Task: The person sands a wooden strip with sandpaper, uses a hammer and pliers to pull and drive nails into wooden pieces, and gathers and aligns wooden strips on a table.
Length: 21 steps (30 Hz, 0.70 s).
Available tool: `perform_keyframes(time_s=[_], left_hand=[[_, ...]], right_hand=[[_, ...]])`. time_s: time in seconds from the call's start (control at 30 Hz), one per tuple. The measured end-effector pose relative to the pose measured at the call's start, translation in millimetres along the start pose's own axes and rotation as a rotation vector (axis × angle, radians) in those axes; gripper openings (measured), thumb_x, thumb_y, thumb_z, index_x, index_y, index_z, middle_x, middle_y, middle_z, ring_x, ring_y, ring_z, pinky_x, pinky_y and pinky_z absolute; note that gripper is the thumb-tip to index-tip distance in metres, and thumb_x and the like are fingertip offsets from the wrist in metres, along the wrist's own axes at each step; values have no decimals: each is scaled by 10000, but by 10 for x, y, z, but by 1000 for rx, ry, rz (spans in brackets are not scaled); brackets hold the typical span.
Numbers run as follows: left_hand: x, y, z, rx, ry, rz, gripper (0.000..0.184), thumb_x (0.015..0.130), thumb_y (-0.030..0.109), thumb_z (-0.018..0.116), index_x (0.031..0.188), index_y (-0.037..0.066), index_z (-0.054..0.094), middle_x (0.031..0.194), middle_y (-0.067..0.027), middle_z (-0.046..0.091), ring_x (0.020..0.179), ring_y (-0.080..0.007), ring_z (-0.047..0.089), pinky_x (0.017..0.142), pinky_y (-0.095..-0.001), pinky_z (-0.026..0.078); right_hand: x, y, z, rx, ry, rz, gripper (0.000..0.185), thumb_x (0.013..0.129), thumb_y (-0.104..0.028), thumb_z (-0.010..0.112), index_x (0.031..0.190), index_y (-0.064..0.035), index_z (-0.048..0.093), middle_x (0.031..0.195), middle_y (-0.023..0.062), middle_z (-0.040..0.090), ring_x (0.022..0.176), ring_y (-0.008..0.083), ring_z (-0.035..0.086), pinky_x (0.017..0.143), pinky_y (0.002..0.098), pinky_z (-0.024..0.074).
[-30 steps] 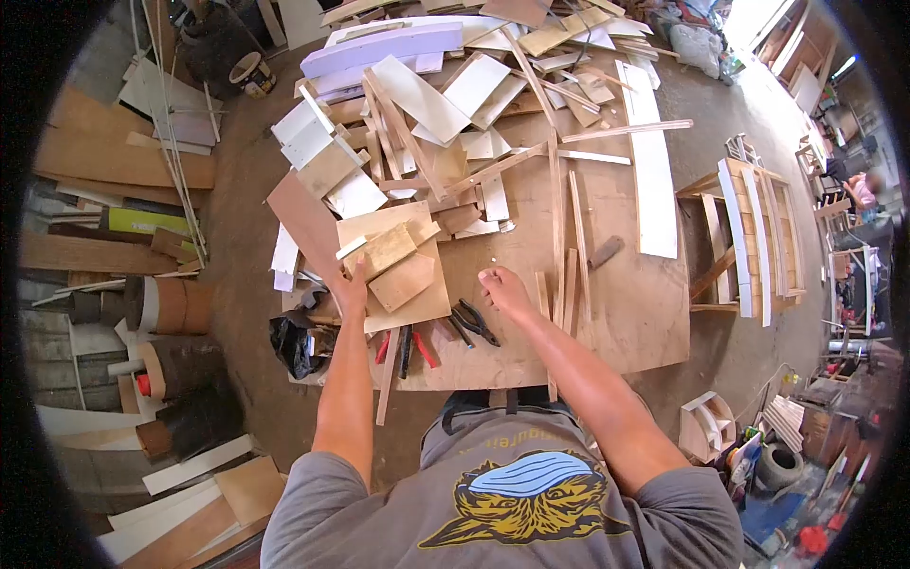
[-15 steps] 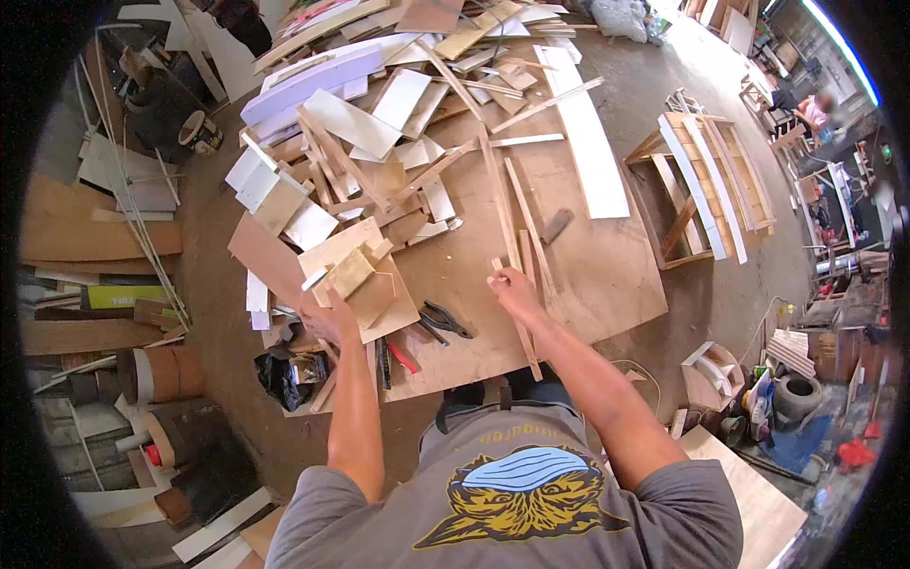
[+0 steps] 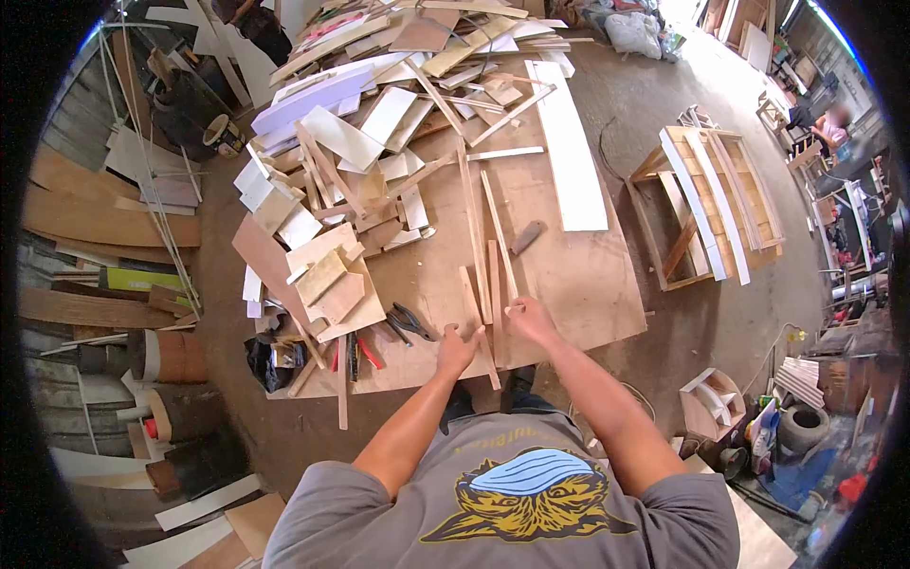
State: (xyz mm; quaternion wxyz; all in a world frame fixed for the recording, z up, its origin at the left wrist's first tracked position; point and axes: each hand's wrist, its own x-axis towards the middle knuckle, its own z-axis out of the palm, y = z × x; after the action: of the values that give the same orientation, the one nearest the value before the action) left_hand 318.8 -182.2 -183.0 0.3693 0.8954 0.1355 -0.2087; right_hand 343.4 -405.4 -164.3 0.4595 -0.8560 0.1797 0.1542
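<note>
My left hand (image 3: 458, 351) is over the table's near edge, thumb and fingers apart, with a fingertip against a short wooden strip (image 3: 468, 287). Just to the right, my right hand (image 3: 533, 322) has its fingers curled at the near end of a thin wooden strip (image 3: 498, 228). Between the hands lie a long strip (image 3: 471, 204) and another short strip (image 3: 493, 280). A dark flat piece (image 3: 527, 237) rests beyond my right hand. Black-handled pliers (image 3: 409, 322) lie left of my left hand.
Scrap boards (image 3: 346, 137) are heaped over the far left of the plywood table (image 3: 569, 313). A long white board (image 3: 572, 152) lies at the right. A wooden frame (image 3: 706, 209) stands on the floor beyond. Another person (image 3: 832, 131) sits far right.
My left hand has left the scrap pieces and moved right to the strips. My right hand has shifted from the short strip to the thin strip's end. The view has shifted slightly.
</note>
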Motion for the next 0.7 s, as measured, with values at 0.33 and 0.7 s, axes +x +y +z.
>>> perform_keyframes(time_s=[0.33, 0.7], left_hand=[[-53, 782, 359, 137, 116, -114, 951, 785, 659, 748, 1419, 22, 436, 1386, -247, 537, 1274, -438, 548, 1032, -542, 474], [187, 854, 457, 266, 120, -127, 936, 740, 517, 852, 1409, 35, 409, 1382, -209, 520, 1250, -414, 560, 1003, -519, 502]], right_hand=[[42, 461, -513, -92, -120, -83, 454, 877, -390, 716, 1144, -23, 707, 1042, 196, 737, 1006, 335, 705, 900, 419, 531], [420, 94, -390, -263, -199, -54, 836, 864, -396, 736, 1471, 87, 424, 1326, 297, 617, 1263, 395, 598, 1080, 438, 467]])
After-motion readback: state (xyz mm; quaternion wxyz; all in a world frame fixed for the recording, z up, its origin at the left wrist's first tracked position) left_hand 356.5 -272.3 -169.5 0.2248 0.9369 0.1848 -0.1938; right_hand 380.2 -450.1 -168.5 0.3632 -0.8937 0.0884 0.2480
